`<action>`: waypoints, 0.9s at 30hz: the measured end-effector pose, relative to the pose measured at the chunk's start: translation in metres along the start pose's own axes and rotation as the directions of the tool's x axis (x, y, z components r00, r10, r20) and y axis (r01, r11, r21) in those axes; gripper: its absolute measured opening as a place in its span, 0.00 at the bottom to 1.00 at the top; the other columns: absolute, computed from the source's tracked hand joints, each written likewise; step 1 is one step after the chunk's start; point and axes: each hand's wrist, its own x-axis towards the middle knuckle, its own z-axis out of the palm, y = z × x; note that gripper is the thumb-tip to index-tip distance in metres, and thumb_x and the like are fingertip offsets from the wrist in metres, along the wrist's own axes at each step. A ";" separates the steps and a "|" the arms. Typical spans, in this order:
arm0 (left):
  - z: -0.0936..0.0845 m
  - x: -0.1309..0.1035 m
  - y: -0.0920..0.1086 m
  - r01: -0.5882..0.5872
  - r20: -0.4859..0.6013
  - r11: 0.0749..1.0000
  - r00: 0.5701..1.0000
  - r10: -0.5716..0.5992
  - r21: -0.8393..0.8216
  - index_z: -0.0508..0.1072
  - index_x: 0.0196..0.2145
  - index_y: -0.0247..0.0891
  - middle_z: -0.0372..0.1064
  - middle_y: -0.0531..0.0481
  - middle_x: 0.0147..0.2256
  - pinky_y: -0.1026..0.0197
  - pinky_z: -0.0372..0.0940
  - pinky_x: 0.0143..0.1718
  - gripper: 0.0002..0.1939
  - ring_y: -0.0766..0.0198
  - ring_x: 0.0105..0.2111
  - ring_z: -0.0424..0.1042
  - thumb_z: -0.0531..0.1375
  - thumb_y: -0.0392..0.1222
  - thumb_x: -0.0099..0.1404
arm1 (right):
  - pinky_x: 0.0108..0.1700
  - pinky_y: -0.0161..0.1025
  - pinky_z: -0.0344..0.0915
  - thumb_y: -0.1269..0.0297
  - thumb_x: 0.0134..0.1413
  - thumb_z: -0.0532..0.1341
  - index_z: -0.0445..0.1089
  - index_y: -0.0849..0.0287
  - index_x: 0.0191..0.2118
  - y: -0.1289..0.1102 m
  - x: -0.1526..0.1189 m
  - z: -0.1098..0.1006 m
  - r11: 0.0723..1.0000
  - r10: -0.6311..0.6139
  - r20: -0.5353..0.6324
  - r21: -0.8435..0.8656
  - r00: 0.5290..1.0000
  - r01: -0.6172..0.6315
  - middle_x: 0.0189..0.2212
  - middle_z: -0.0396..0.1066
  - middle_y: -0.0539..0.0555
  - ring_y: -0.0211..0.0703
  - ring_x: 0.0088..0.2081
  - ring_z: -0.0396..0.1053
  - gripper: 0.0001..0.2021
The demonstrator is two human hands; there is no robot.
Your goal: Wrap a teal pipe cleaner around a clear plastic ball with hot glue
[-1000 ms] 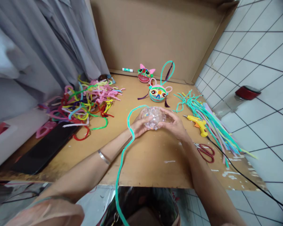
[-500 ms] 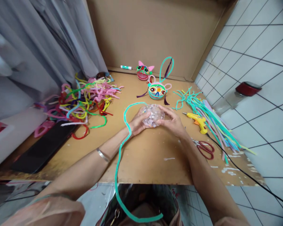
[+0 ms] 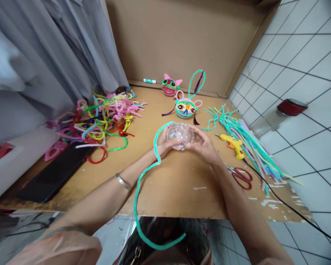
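Between my two hands, above the middle of the table, is a clear plastic ball with small coloured bits showing in it. My left hand is closed around its left side, thumb on the front. Fingers of my right hand wrap its right side. A long teal pipe cleaner runs from beside the ball at my left hand, across the left wrist, and hangs past the table edge over my lap. Its upper end is hidden at the hand, so I cannot tell whether it is attached.
Two decorated animal-face balls, one teal and one red, stand behind. Left lie tangled pipe cleaners and a black phone-like slab. Right are a yellow glue gun, red-handled scissors, straight pipe cleaners and a red-lidded jar.
The ball has turned a little in my hands, and my left thumb sits lower on it. The teal pipe cleaner's loop has shifted, its loose end rising slightly.
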 end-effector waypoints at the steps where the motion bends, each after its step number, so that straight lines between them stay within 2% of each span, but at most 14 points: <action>1: -0.001 0.000 -0.001 -0.002 -0.004 1.000 1.000 0.002 0.005 0.66 0.54 0.41 0.72 0.45 0.49 0.51 0.72 0.51 0.46 0.51 0.49 0.74 0.79 0.46 0.39 | 0.65 0.55 0.65 0.53 0.41 0.77 0.70 0.48 0.60 0.001 0.000 0.000 1.000 -0.004 0.003 0.003 1.000 0.004 0.64 0.64 0.56 0.58 0.67 0.60 0.37; 4: -0.004 0.001 -0.004 -0.028 -0.015 0.999 0.999 0.028 0.031 0.65 0.54 0.41 0.71 0.46 0.49 0.49 0.70 0.54 0.47 0.51 0.51 0.73 0.79 0.48 0.38 | 0.66 0.55 0.63 0.55 0.41 0.77 0.69 0.48 0.60 0.005 0.001 0.000 1.000 -0.013 0.010 0.016 1.000 0.013 0.64 0.64 0.56 0.57 0.68 0.60 0.37; 9: -0.009 0.004 -0.008 -0.078 -0.022 0.993 0.997 0.080 0.092 0.67 0.51 0.40 0.72 0.43 0.50 0.45 0.68 0.57 0.43 0.46 0.54 0.71 0.78 0.50 0.39 | 0.71 0.55 0.55 0.52 0.41 0.76 0.69 0.50 0.61 0.015 0.003 0.006 0.999 -0.026 -0.021 0.034 0.999 0.027 0.65 0.65 0.56 0.56 0.68 0.61 0.39; 13: -0.012 0.007 -0.012 -0.056 -0.110 0.993 0.992 0.067 0.103 0.66 0.54 0.41 0.70 0.43 0.53 0.45 0.68 0.58 0.45 0.46 0.56 0.70 0.77 0.52 0.40 | 0.72 0.54 0.52 0.49 0.45 0.74 0.67 0.50 0.63 0.021 0.002 0.012 0.996 -0.007 -0.041 0.094 0.999 0.010 0.67 0.62 0.56 0.55 0.69 0.59 0.38; 16: -0.012 0.009 -0.013 -0.018 -0.149 0.996 0.988 0.030 0.084 0.65 0.56 0.42 0.71 0.43 0.52 0.46 0.70 0.55 0.45 0.47 0.55 0.71 0.76 0.53 0.42 | 0.72 0.55 0.52 0.45 0.50 0.70 0.65 0.49 0.65 0.026 0.001 0.014 0.986 -0.008 -0.028 0.167 1.000 0.012 0.68 0.61 0.55 0.54 0.70 0.58 0.37; 18: -0.010 0.009 -0.012 -0.001 -0.142 0.998 0.990 0.010 0.065 0.66 0.55 0.42 0.71 0.44 0.52 0.47 0.71 0.52 0.45 0.48 0.52 0.72 0.76 0.54 0.42 | 0.72 0.55 0.53 0.45 0.50 0.70 0.64 0.49 0.66 0.029 0.000 0.015 0.983 -0.010 -0.031 0.183 0.999 0.015 0.68 0.61 0.55 0.55 0.70 0.57 0.38; 22: -0.008 0.009 -0.008 -0.006 -0.125 0.998 0.992 0.013 0.057 0.67 0.53 0.41 0.71 0.43 0.52 0.51 0.73 0.48 0.45 0.50 0.49 0.74 0.76 0.57 0.41 | 0.71 0.54 0.55 0.46 0.49 0.71 0.62 0.51 0.67 0.033 -0.001 0.017 0.991 -0.027 -0.088 0.129 0.996 0.038 0.68 0.60 0.58 0.55 0.69 0.58 0.40; 27: -0.009 0.009 -0.004 0.058 -0.081 0.995 0.995 -0.052 0.079 0.65 0.54 0.44 0.71 0.44 0.53 0.55 0.74 0.37 0.44 0.54 0.43 0.75 0.76 0.56 0.43 | 0.70 0.54 0.57 0.43 0.50 0.70 0.62 0.53 0.66 0.034 0.000 0.020 0.998 -0.045 -0.128 0.035 0.991 0.049 0.68 0.61 0.59 0.55 0.68 0.60 0.40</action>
